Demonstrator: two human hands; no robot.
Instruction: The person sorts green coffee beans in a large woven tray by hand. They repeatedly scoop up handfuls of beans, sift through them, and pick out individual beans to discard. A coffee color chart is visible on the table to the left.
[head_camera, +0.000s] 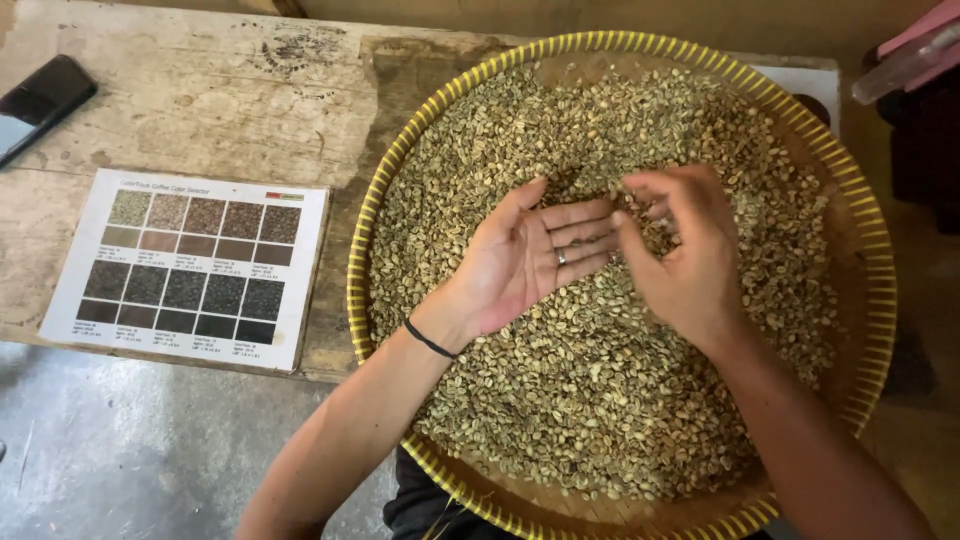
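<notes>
The left hand (530, 255) lies palm-up and spread flat on a heap of pale green, unroasted coffee beans (600, 380), while the right hand (680, 250) curls beside it, fingertips pinched together just above the left fingers. The beans fill a round woven bamboo tray with a yellow rim (372, 200) on the worn wooden worktop (200, 100). A laminated colour chart card (190, 265) lies left of the tray, and a dark phone (40, 100) further left.

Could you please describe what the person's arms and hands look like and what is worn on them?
Both forearms are bare, with no sleeves in view. The left hand wears a silver ring on one finger and a thin black band around the wrist. The right hand shows no jewellery, glove or band.
</notes>
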